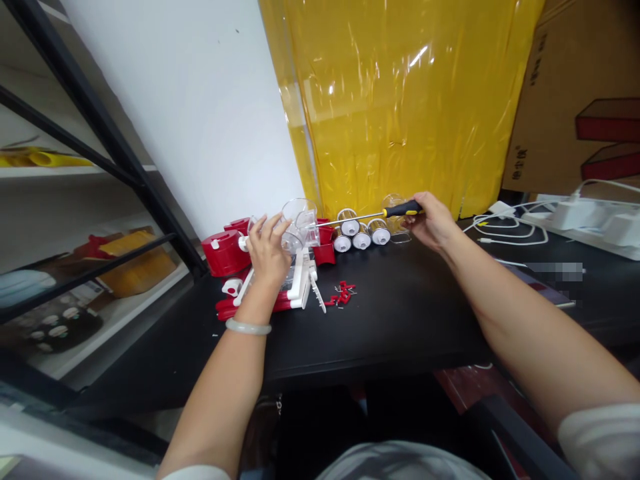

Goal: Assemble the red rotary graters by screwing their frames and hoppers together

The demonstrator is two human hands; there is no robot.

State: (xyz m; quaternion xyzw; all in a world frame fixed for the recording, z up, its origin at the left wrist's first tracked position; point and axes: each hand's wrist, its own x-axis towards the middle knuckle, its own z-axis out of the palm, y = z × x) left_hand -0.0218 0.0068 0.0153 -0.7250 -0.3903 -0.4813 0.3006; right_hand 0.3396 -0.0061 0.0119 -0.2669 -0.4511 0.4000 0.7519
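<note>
My right hand [431,220] is closed around the black-and-yellow handle of a screwdriver [400,209]. Its long shaft points left, and the tip meets a transparent plastic part [306,230], though the exact contact spot is too small to make out. With bent fingers, my left hand [270,250] grips that transparent part from the left. Below it lie white plastic frame pieces [300,283] and red bars [283,303]. A red round housing [223,253] stands left of my left hand. Small red pieces and screws [343,293] are scattered on the black table [390,300].
Several silver-and-white cylinders [361,237] are stacked behind the screwdriver, beside another transparent part [395,200]. White cables [505,223] and a power strip [600,227] lie at the right. Yellow plastic film [400,100] hangs behind; a black-framed shelf [135,167] stands left.
</note>
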